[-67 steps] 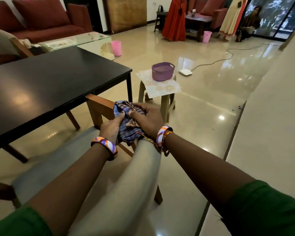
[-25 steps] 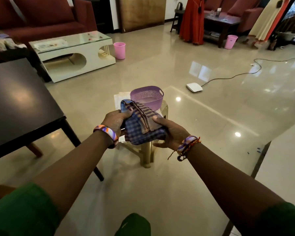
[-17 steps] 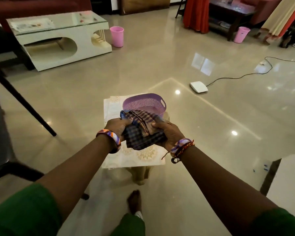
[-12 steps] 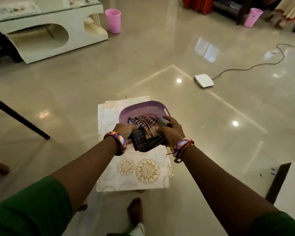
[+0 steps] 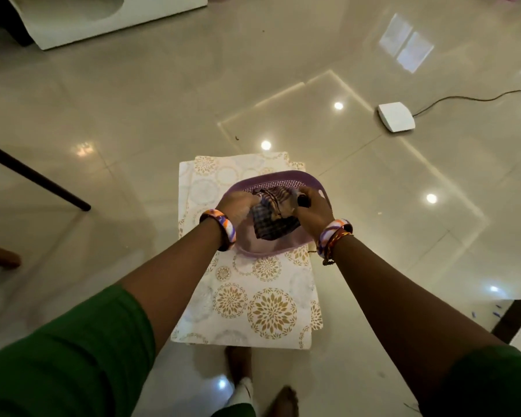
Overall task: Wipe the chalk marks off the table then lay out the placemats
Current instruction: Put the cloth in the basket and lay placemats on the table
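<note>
Cloth (image 5: 272, 219) is what I have in both hands, down inside the purple basket (image 5: 283, 177). There is only one view, the one from my head, looking down at my arms. My left hand (image 5: 239, 207) grips one side of the checked cloth with fingers curled on it, and my right hand (image 5: 312, 210) grips the other side. There seems to be a small dark thing by my right thumb, but I cannot tell what it is. The basket sits on the placemats (image 5: 253, 302), which lie in a stack with gold flower shapes on top. Something low holds the stack up, but I cannot see it. A dark table leg (image 5: 36, 176) shows at the left; the table top is out of sight. I think the wiping is done and I am putting the cloth away. What could go wrong? The basket sits on the mats, so if I pull a mat out from under it, the basket could tip or slide off. The mats are thin, so I might grab two by mistake.
</note>
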Demonstrator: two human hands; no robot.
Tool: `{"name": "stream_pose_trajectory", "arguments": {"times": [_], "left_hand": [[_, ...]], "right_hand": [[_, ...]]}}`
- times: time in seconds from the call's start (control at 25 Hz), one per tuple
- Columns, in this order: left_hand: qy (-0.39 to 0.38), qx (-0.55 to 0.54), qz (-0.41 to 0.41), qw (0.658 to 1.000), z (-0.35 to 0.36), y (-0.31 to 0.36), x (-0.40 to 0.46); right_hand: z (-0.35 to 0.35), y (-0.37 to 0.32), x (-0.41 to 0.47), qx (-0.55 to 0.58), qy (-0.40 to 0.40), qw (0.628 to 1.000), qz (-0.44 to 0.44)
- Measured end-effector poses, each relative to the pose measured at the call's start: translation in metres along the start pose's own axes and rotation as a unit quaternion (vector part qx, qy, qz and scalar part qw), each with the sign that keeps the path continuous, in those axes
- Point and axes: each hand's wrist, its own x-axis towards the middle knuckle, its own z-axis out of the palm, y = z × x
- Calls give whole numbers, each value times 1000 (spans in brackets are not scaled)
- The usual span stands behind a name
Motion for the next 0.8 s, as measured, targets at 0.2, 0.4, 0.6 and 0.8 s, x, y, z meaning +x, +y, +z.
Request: {"name": "stream_pose_trajectory", "arguments": {"times": [0.2,0.4,0.6,0.8], "left_hand": [[225,158,23,961,-61,-59,6],[226,225,-211,924,-117,-123,5],[58,152,-213,963,-129,-148,10],[58,128,-152,978,-125,-149,11]], "right_hand": [[20,34,-35,-121,84,989,29],[58,43,-77,-283,27,957,-61],[75,43,-69,-401,-75,900,-152],[74,42,-56,-437,-114,884,-116]]}}
